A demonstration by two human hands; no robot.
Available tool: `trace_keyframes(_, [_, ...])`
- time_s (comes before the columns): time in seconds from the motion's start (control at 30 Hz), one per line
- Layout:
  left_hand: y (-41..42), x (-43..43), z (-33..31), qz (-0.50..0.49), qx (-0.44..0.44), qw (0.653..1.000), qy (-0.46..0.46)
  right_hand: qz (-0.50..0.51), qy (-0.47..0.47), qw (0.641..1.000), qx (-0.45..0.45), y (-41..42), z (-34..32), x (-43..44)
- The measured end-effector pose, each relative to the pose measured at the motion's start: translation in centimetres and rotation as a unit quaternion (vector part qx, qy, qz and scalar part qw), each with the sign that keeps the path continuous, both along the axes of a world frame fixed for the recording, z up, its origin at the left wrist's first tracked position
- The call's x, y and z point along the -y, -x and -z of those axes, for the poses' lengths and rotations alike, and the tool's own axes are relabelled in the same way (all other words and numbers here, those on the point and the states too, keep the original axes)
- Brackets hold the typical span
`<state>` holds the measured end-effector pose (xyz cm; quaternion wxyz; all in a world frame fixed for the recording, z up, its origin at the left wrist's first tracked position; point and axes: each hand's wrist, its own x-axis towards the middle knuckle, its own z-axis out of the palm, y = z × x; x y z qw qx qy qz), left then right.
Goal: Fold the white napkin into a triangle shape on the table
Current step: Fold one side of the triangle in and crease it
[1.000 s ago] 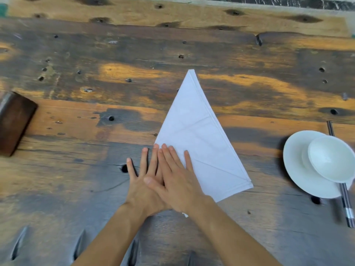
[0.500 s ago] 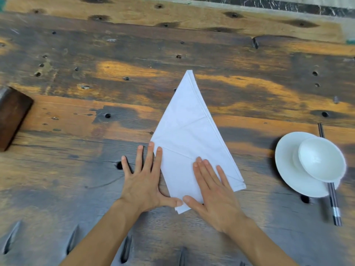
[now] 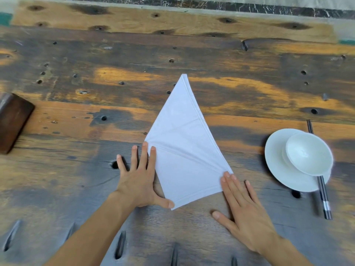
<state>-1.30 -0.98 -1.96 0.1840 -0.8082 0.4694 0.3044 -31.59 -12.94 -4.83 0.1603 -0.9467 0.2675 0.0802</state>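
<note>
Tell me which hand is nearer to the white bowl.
Right. The right hand lies flat at the right corner of the napkin, toward the bowl. The left hand rests at its left edge, the napkin between it and the bowl.

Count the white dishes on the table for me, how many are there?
2. A white plate lies to the right of the napkin, and a white bowl sits on it. The bowl hides part of the plate; no other dishes show.
</note>
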Motion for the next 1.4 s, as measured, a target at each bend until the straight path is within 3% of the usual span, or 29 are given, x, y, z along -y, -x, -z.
trace_keyframes(0.27, [-0.4,-0.1,0.1,0.043,0.035,0.998,-0.015,0.032,0.025,0.999,0.032,-0.2,0.3,-1.6])
trace_keyframes(0.57, [-4.7,1.3,-0.7,0.250,0.085,0.964,-0.033,0.019,0.080,0.992,0.092,1.2,1.0,-9.5])
trace_keyframes(0.8, [-4.5,1.4,-1.0,0.271,0.095,0.958,-0.025,0.037,0.080,0.992,0.095,1.1,1.3,-10.3])
trace_keyframes(0.97, [-3.2,1.5,-1.4,0.165,-0.005,0.981,0.107,0.077,0.046,0.980,0.180,0.9,0.3,-8.9])
trace_keyframes(1.1, [-2.5,3.4,-1.8,0.055,-0.049,0.966,0.246,0.167,-0.047,0.961,0.214,-1.2,-1.7,-5.0])
trace_keyframes(1.23, [-2.7,7.4,-1.5,-0.047,-0.089,0.960,0.262,0.270,-0.125,0.939,0.170,-5.8,-1.8,1.2])
trace_keyframes(1.4, [-2.8,12.0,-0.8,-0.089,-0.081,0.961,0.248,0.341,-0.150,0.914,0.161,-11.4,-2.6,7.4])
